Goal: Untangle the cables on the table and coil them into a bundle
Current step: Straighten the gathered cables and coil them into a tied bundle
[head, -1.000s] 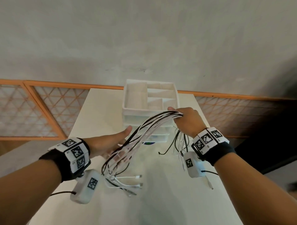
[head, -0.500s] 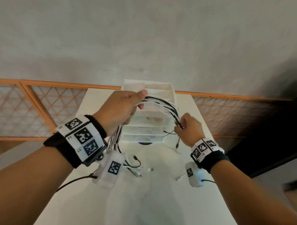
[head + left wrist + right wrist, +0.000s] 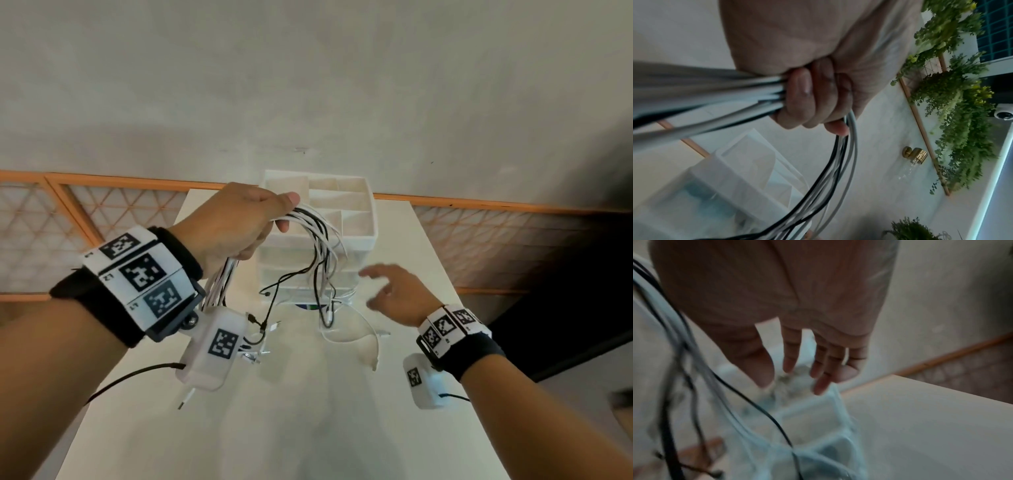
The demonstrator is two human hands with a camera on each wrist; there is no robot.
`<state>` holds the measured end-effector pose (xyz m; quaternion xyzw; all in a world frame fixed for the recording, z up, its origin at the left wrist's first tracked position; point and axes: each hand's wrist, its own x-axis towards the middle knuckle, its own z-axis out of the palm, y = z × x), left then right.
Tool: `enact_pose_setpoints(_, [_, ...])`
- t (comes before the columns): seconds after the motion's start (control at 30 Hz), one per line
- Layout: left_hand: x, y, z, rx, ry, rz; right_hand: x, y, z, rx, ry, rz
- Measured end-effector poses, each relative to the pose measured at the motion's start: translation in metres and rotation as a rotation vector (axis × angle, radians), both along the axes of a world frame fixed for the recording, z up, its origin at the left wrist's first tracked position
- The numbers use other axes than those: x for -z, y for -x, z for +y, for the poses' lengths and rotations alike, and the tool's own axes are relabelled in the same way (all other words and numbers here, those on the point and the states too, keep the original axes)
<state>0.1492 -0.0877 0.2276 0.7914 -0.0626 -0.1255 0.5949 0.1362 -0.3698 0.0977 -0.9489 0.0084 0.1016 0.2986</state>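
My left hand point(image 3: 236, 222) is raised, fingers curled tight round the black and white cables point(image 3: 318, 236); both ends of the bunch hang to the worktop point(image 3: 308, 428). My right hand point(image 3: 399, 294), fingers spread and holding nothing, hovers beside the hanging strands, before the white drawer organiser point(image 3: 356, 219).

A decorated indoor room, likely a home or studio corner: a plain white rectangular worktop point(image 3: 394, 428) stands against a pale plaster wall point(image 3: 308, 85) trimmed with an orange wooden lattice rail point(image 3: 102, 202). Green trailing foliage point(image 3: 962, 113), a round gold wall fitting point(image 3: 915, 155) and a white dome camera point(image 3: 1003, 114) hang on the wall.
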Motion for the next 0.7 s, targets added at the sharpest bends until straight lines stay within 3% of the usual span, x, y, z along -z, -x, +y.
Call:
enact_pose_setpoints(0.13, [0.005, 0.003, -0.008, 0.030, -0.026, 0.036, -0.055, -0.003, 0.053, -0.127, -0.323, -0.331])
enact_pose_setpoints(0.27, [0.005, 0.003, -0.005, 0.006, -0.054, 0.014, -0.057, -0.005, 0.075, -0.129, -0.382, -0.371])
enact_pose_setpoints(0.33, [0.005, 0.005, -0.002, -0.010, -0.056, 0.000, -0.045, -0.010, 0.070, -0.085, -0.297, -0.423])
enact_pose_setpoints(0.4, [0.004, 0.006, 0.000, -0.017, -0.025, -0.012, -0.028, -0.015, 0.064, -0.063, -0.095, -0.370])
enact_pose_setpoints(0.5, [-0.005, 0.007, 0.002, -0.026, 0.034, -0.038, 0.012, -0.018, 0.047, 0.007, 0.136, -0.155])
enact_pose_setpoints(0.6, [-0.016, 0.005, 0.009, -0.047, 0.068, -0.062, 0.042, -0.013, 0.022, 0.152, 0.151, 0.034])
enact_pose_setpoints(0.7, [-0.016, 0.003, 0.015, -0.045, 0.022, -0.044, 0.035, -0.013, 0.007, 0.257, 0.155, 0.027])
